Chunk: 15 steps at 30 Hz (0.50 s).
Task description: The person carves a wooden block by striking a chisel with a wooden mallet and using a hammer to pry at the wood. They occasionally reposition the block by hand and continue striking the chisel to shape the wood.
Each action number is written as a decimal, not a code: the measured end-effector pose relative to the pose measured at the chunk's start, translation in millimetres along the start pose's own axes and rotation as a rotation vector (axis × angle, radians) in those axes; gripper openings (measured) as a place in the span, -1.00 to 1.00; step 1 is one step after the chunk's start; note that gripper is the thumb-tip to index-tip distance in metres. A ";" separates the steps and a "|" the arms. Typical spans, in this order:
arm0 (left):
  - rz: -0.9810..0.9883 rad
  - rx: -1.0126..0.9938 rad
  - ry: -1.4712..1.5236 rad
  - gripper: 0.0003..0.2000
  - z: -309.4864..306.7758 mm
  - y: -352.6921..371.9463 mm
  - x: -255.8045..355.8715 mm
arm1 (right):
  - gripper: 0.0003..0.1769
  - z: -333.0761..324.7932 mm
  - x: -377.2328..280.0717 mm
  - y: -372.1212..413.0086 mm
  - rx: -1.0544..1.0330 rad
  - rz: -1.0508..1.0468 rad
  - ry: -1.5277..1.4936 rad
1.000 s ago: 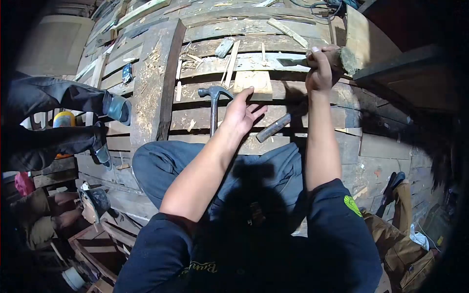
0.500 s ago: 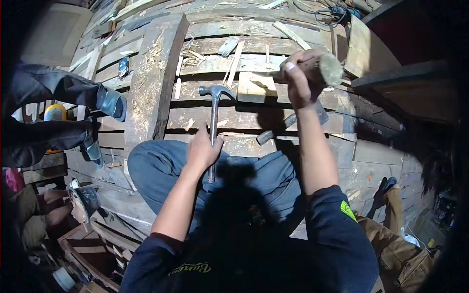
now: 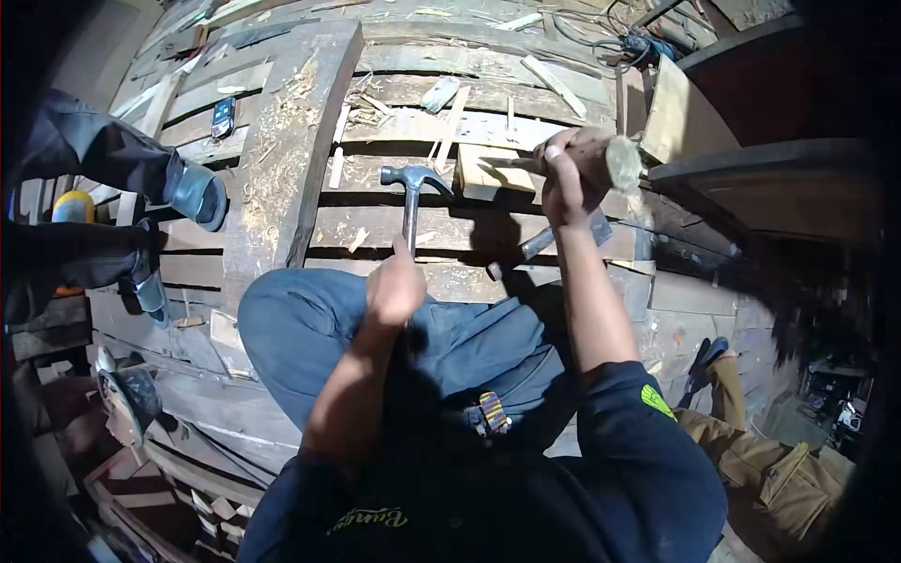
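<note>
- Currently, the left hand [image 3: 394,289] is closed around the handle of the claw hammer [image 3: 410,178] — head directed away from the wearer, claw near the wooden block [image 3: 481,174].
- The right hand [image 3: 567,183] is closed around the thick handle of the chisel [image 3: 610,161]; the blade points left over the block. Blade contact cannot be determined.
- The block is located on the plank floor [image 3: 375,223], partly shaded.
- A second tool [image 3: 537,246] lies beneath the right forearm.
- A shaving-covered beam [image 3: 286,150] lies left — beside another person's foot [image 3: 197,193].
</note>
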State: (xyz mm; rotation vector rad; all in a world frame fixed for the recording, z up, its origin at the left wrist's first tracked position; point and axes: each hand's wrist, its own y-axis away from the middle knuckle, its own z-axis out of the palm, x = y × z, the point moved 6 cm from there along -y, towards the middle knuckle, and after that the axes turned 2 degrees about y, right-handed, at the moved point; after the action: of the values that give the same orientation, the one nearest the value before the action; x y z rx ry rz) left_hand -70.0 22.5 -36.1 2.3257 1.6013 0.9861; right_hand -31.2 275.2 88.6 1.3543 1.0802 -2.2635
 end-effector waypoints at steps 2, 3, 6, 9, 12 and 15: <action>0.021 -0.011 0.026 -0.48 -3.2 3.2 5.3 | -0.64 5.3 -5.4 8.8 -0.054 -0.054 0.045; 0.022 -0.015 0.029 -0.48 0.3 3.8 3.2 | -0.65 5.7 -6.9 12.9 -0.071 -0.065 0.068; 0.004 0.060 0.569 -0.58 17.8 -10.8 -17.4 | -0.67 6.0 -11.2 26.0 -0.105 -0.133 0.078; -0.087 0.053 0.727 -0.64 19.9 -16.9 -24.2 | -0.65 1.5 -6.1 31.6 -0.068 -0.165 0.051; -0.081 0.137 0.704 -0.66 11.9 -10.7 -21.6 | -0.65 0.9 -7.6 28.9 -0.037 -0.126 -0.075; -0.055 0.137 0.756 -0.66 3.8 -9.0 -11.2 | -0.65 -7.9 -6.4 21.0 -0.018 -0.115 -0.027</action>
State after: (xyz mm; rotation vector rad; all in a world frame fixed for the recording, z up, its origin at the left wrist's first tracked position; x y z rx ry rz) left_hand -77.1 17.4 -48.0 2.0782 1.9979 1.9548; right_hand -10.8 266.0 82.3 1.2813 1.1948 -2.3403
